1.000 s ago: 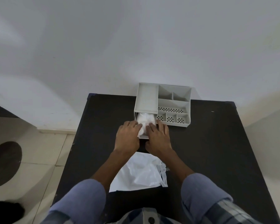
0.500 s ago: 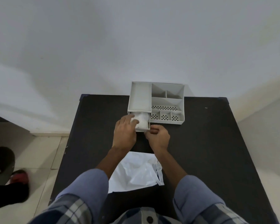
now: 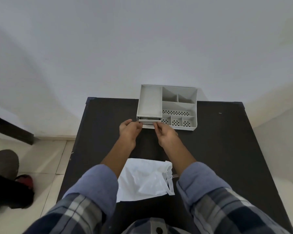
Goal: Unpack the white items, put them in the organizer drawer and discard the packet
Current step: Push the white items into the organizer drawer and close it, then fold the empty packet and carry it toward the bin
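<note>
The grey organizer [image 3: 178, 107] stands at the far edge of the black table [image 3: 227, 149]. Its drawer [image 3: 148, 126] under the left tray is almost fully in, with only its front sticking out. My left hand [image 3: 129, 130] touches the drawer front's left corner with curled fingers. My right hand [image 3: 166, 135] pinches the front's right end. The white items are out of sight inside the drawer. The crumpled white packet [image 3: 142, 179] lies flat on the table between my forearms, near the front edge.
The organizer's top has an empty long tray and several small compartments, some with perforated bottoms. A white wall rises right behind the table. On the tiled floor at the left are a dark round object [image 3: 3, 162] and a red-and-black object [image 3: 24, 181].
The drawer has slid from open, with the white items showing, to nearly closed. Both hands have moved from on top of the items to the drawer's front corners.
</note>
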